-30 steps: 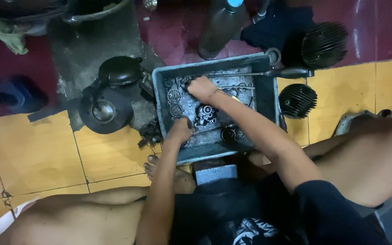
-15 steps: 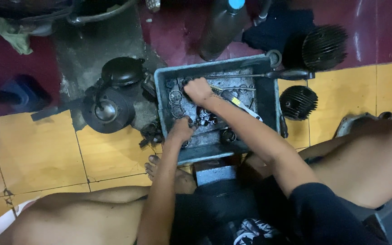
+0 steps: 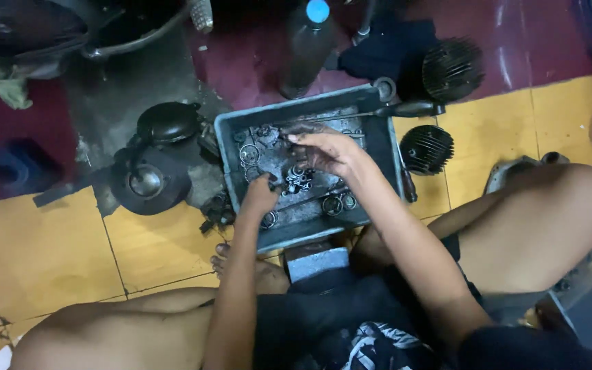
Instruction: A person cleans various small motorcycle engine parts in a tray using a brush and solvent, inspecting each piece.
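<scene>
Both hands are working inside a grey metal tray (image 3: 378, 147) sitting on the tiled floor (image 3: 56, 260) between the person's knees. Left hand (image 3: 260, 195) is resting near the tray's front, fingers curled, cannot tell if gripping anything. Right hand (image 3: 327, 152) is reaching over the oily small parts (image 3: 299, 179), fingers loosely open, touching them. A screwdriver (image 3: 405, 109) is lying across the tray's far rim; a finned cylinder (image 3: 427, 149) is sitting just beside the tray.

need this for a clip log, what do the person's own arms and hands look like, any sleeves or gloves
Both arms are bare from the hands up; no gloves, watch or rings show. The left hand and right hand look smudged with dark grime. A dark short sleeve covers the right upper arm at the frame's bottom edge. The left arm shows no sleeve in view.
</scene>
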